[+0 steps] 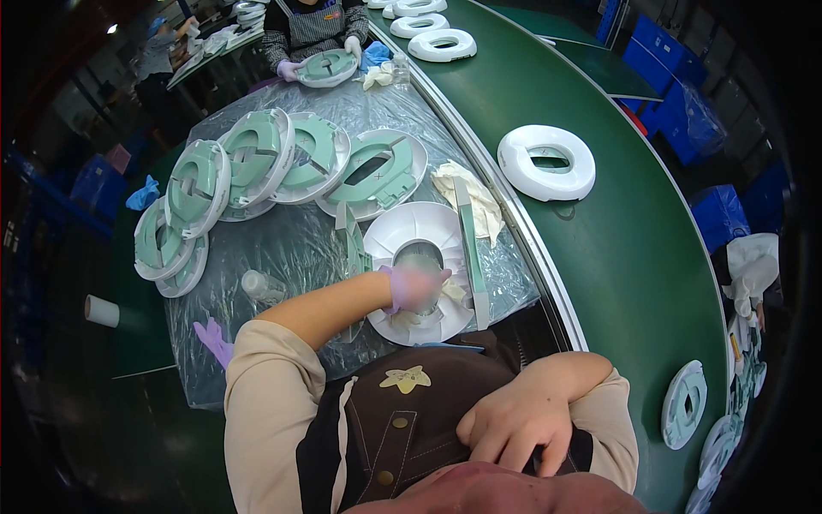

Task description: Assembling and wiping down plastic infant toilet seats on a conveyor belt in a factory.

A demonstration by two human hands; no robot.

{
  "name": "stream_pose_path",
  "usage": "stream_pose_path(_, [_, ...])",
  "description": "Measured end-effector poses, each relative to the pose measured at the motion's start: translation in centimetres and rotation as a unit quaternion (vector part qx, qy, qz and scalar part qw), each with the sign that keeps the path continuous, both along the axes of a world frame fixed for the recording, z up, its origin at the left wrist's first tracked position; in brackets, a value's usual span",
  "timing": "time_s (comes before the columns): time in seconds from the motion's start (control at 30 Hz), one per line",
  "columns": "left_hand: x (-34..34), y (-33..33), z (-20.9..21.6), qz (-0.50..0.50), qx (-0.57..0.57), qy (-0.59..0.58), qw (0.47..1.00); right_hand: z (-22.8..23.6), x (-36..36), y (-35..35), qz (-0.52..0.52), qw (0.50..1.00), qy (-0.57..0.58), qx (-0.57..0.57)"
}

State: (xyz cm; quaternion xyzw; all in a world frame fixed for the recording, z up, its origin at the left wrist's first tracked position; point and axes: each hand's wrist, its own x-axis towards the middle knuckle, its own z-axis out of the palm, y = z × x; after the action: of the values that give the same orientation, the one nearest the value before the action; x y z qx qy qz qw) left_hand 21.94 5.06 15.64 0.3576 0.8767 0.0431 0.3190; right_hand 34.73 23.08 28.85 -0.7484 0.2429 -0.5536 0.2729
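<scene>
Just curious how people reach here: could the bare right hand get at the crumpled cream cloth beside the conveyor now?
Probably yes, with a stretch: the right hand is at the apron, and the cloth lies outside the side plate, leaving a way along the conveyor side that looks free.

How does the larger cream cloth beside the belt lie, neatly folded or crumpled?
Crumpled: the cloth shows uneven wrinkles and an irregular outline, with no neat folds visible.

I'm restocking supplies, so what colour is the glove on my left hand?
The glove on your left hand is pale purple, seen best in the head view.
</scene>
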Motion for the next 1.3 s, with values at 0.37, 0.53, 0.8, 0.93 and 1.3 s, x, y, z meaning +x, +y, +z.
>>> stream_pose_path(0.37, [-0.1, -0.1, -0.6, 0.015, 0.020, -0.011, 1.000, -1.5, 1.1, -0.9, 0.005, 0.998, -0.021, -0.053])
stream_pose_path(0.53, [-0.1, 0.4, -0.5, 0.008, 0.022, -0.020, 1.000, -0.2, 0.0, 0.0, -0.188, 0.957, 0.169, -0.139])
stream_pose_path(0.8, [0.7, -0.7, -1.3, 0.039, 0.030, -0.036, 0.998, 2.3, -6.0, 1.0, -0.311, 0.902, 0.244, -0.175])
stream_pose_path(0.93, [-0.1, -0.2, -0.9, 0.008, 0.047, 0.020, 0.999, -2.2, -3.0, -0.5, -0.129, 0.985, 0.115, 0.022])
stream_pose_path(1.3, [1.4, -0.9, 1.4, -0.043, -0.045, 0.107, 0.992, 0.6, -1.4, 1.2, 0.041, 0.997, 0.057, -0.015])
